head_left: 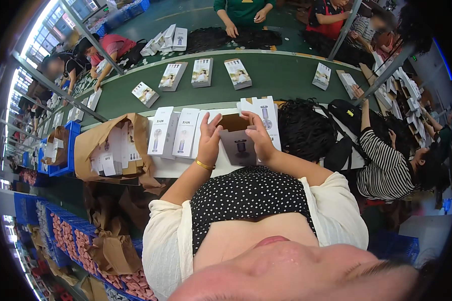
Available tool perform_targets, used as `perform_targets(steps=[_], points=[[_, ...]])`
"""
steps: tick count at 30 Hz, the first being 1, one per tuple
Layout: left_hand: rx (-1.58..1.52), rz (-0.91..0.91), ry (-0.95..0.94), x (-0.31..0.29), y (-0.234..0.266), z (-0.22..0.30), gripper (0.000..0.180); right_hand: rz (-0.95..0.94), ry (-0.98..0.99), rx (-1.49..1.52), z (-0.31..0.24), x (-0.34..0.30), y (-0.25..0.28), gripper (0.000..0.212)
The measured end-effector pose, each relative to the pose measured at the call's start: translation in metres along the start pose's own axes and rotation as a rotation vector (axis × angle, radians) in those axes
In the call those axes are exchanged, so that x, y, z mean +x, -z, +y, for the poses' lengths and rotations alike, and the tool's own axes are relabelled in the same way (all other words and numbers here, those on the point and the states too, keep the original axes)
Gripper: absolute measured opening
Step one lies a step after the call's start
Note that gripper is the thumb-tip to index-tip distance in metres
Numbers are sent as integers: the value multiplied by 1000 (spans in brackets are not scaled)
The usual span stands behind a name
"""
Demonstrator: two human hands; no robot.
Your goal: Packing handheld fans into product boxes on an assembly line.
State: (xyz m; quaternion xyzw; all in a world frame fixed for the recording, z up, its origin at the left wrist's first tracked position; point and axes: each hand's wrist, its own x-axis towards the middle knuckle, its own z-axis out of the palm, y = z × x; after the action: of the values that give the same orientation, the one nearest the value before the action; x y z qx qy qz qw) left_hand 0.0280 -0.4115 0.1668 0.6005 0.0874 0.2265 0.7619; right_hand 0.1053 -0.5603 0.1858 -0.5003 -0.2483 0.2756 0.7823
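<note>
An open cardboard fan box (240, 146) stands tilted in front of me, its brown inside showing at the top and a dark fan picture on its front. My left hand (209, 142) presses against its left side, fingers extended upward. On the other side my right hand (260, 138) grips the box, with the thumb over its front edge. Whether anything lies inside is hidden. White fan boxes (161, 131) stand close by on the left of my hands. Behind my right hand are flat, printed box blanks (269, 116).
A brown paper-lined carton (85, 165) of folded boxes stands left, beside a blue crate (74, 131). Black straps (306, 128) are heaped right. Ahead, a green conveyor (181, 100) carries several white boxes. Co-workers sit across and at right, one in a striped sleeve (379, 148).
</note>
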Motion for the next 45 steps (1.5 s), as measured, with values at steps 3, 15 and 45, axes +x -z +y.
perform_targets(steps=[3, 15, 45], points=[[29, 27, -52, -24, -13, -2, 49, 104, 28, -129, 9, -13, 0, 50], [720, -157, -359, -51, 21, -24, 42, -175, -327, 261, 8, -11, 5, 41], [-204, 840, 247, -70, 117, -13, 33, -8, 154, -843, 49, 61, 42, 44]])
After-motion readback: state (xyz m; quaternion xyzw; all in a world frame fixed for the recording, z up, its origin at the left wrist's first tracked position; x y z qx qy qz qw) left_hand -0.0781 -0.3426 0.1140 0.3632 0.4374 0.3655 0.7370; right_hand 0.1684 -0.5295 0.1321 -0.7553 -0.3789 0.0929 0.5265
